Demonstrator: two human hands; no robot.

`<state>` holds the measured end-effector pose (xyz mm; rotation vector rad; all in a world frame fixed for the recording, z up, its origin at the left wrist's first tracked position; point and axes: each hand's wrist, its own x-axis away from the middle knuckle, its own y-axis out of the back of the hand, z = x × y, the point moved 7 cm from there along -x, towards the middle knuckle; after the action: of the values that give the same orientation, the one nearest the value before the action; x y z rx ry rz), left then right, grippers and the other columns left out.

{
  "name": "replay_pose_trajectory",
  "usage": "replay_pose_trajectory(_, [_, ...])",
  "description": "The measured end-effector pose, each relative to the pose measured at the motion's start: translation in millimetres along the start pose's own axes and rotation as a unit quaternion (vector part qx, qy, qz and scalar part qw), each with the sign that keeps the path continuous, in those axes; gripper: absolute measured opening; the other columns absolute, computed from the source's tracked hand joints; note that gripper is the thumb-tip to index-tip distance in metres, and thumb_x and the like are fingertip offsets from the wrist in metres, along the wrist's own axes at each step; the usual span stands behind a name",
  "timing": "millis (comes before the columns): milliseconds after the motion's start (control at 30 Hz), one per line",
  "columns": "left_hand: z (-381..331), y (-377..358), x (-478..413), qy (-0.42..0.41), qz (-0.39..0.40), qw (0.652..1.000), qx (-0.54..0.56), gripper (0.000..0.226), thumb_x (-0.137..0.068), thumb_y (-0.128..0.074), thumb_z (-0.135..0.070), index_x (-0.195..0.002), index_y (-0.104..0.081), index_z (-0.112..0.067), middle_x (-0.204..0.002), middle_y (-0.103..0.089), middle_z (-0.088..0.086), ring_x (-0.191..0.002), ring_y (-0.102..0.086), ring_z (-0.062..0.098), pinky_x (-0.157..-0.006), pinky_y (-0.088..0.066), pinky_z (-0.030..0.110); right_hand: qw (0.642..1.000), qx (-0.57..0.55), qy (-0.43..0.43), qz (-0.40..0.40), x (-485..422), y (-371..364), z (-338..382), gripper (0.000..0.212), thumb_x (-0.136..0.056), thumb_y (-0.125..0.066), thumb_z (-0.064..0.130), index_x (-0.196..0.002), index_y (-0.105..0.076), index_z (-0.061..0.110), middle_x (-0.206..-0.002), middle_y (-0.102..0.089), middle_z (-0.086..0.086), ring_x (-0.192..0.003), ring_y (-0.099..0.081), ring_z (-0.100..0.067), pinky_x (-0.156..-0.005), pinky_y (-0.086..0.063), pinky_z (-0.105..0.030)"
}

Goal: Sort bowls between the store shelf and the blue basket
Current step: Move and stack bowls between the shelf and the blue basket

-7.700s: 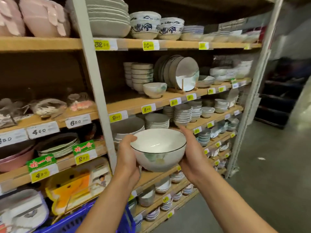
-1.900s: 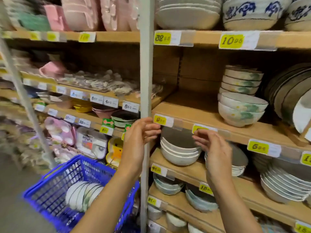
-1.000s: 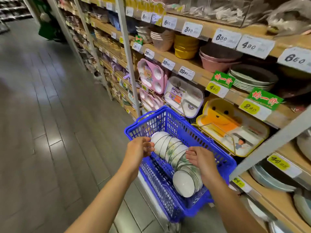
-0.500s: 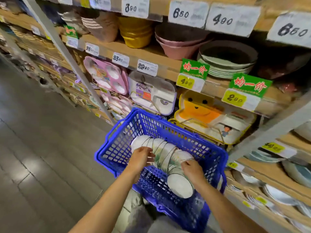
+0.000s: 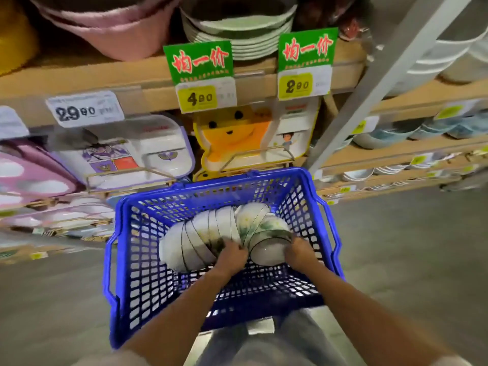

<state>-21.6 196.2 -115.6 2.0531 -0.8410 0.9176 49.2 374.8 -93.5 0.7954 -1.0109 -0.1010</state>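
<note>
Blue basket [image 5: 126, 233], in front of the store shelf [image 5: 132, 83]: row of white bowls [image 5: 200, 233] on edge inside. Your left hand [image 5: 232, 256] and right hand [image 5: 299, 253] curl fingers round the nearest bowl [image 5: 266, 250].

We find the basket [image 5: 126, 260] at lower centre of the frame, in front of the shelf [image 5: 132, 83] across the top. In it a row of bowls [image 5: 200, 233] lies sideways. The nearest bowl [image 5: 266, 249] sits between our left hand [image 5: 232, 256] and right hand [image 5: 298, 253]. Trays [image 5: 148, 151] stand behind the basket.
</note>
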Motion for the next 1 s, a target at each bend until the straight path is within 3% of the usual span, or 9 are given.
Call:
replay_pose_trajectory(133, [22, -29, -24, 0.022, 0.041, 0.999, 0.018, 0.02, -0.097, -0.048, -0.016, -0.101, -0.064, -0.005, -0.086, -0.058, 0.008, -0.069, -0.047, 0.012, -0.065, -0.033, 0.024, 0.993, 0.107, 0.04, 0.002, -14, -23, 14, 0.057, -0.091, -0.047, 0.006, -0.146, -0.032, 0.007, -0.144, -0.04, -0.02, -0.125, -0.048, -0.035, -0.098, -0.043, -0.039])
replay_pose_trajectory(267, [48, -55, -50, 0.083, 0.071, 0.993, 0.054, 0.037, -0.099, -0.045, -0.018, -0.126, -0.057, 0.006, -0.128, -0.06, 0.023, -0.108, -0.06, 0.031, -0.09, -0.048, 0.033, 0.964, 0.247, 0.093, 0.021, -35, -49, 22, 0.071, -0.091, -0.05, 0.009, -0.154, -0.017, 0.017, -0.151, -0.027, -0.021, -0.14, -0.025, -0.039, -0.109, -0.036, -0.046])
replay_pose_trajectory(367, [57, -75, -65, 0.116, 0.069, 0.986, 0.097, 0.04, -0.1, -0.047, -0.02, -0.129, -0.053, 0.006, -0.126, -0.06, 0.024, -0.116, -0.058, 0.036, -0.092, -0.048, 0.038, 0.945, 0.315, 0.09, 0.011, -49, -60, 18, 0.072, -0.091, -0.054, 0.011, -0.152, -0.017, 0.02, -0.147, -0.029, -0.024, -0.136, -0.027, -0.046, -0.106, -0.036, -0.051])
replay_pose_trajectory(433, [62, -86, -73, 0.133, 0.066, 0.981, 0.126, 0.042, -0.098, -0.051, -0.021, -0.129, -0.052, 0.009, -0.112, -0.064, 0.025, -0.101, -0.062, 0.034, -0.084, -0.051, 0.041, 0.939, 0.33, 0.092, -0.008, -57, -64, 18, 0.062, -0.094, -0.048, 0.009, -0.149, -0.023, 0.02, -0.143, -0.035, -0.024, -0.131, -0.033, -0.046, -0.102, -0.039, -0.053])
replay_pose_trajectory(533, [69, -95, -82, 0.138, 0.068, 0.979, 0.134, 0.036, -0.096, -0.053, -0.018, -0.123, -0.057, 0.005, -0.125, -0.06, 0.024, -0.103, -0.058, 0.028, -0.086, -0.047, 0.036, 0.928, 0.351, 0.12, -0.041, -66, -66, 22, 0.05, -0.095, -0.044, 0.006, -0.143, -0.033, 0.017, -0.132, -0.046, -0.025, -0.119, -0.046, -0.046, -0.088, -0.048, -0.05])
replay_pose_trajectory(633, [74, -97, -88, 0.144, 0.073, 0.979, 0.125, 0.037, -0.095, -0.048, -0.017, -0.123, -0.057, 0.006, -0.119, -0.061, 0.018, -0.1, -0.056, 0.025, -0.078, -0.042, 0.028, 0.917, 0.367, 0.149, -0.045, -69, -65, 25, 0.05, -0.096, -0.043, 0.004, -0.143, -0.034, 0.016, -0.127, -0.051, -0.027, -0.111, -0.055, -0.043, -0.08, -0.052, -0.045])
replay_pose_trajectory(733, [66, -94, -83, 0.139, 0.066, 0.976, 0.156, 0.038, -0.092, -0.049, -0.012, -0.125, -0.054, 0.007, -0.116, -0.061, 0.021, -0.098, -0.058, 0.03, -0.073, -0.045, 0.032, 0.922, 0.344, 0.168, -0.053, -61, -56, 25, 0.054, -0.096, -0.041, 0.002, -0.146, -0.031, 0.016, -0.123, -0.055, -0.026, -0.105, -0.061, -0.039, -0.076, -0.053, -0.043])
replay_pose_trajectory(900, [45, -80, -57, 0.118, 0.031, 0.977, 0.174, 0.035, -0.092, -0.049, -0.008, -0.124, -0.053, 0.004, -0.111, -0.06, 0.018, -0.093, -0.055, 0.028, -0.068, -0.042, 0.027, 0.948, 0.268, 0.166, -0.039, -38, -31, 25, 0.044, -0.092, -0.046, -0.001, -0.134, -0.047, 0.011, -0.117, -0.064, -0.017, -0.106, -0.062, -0.035, -0.082, -0.052, -0.041])
replay_pose_trajectory(1000, [36, -69, -39, 0.109, 0.009, 0.975, 0.192, 0.036, -0.092, -0.049, -0.008, -0.126, -0.052, 0.004, -0.114, -0.061, 0.018, -0.103, -0.057, 0.034, -0.078, -0.045, 0.034, 0.95, 0.261, 0.17, -0.027, -26, -11, 29, 0.044, -0.093, -0.043, -0.002, -0.134, -0.049, 0.012, -0.121, -0.061, -0.016, -0.11, -0.06, -0.035, -0.084, -0.05, -0.041])
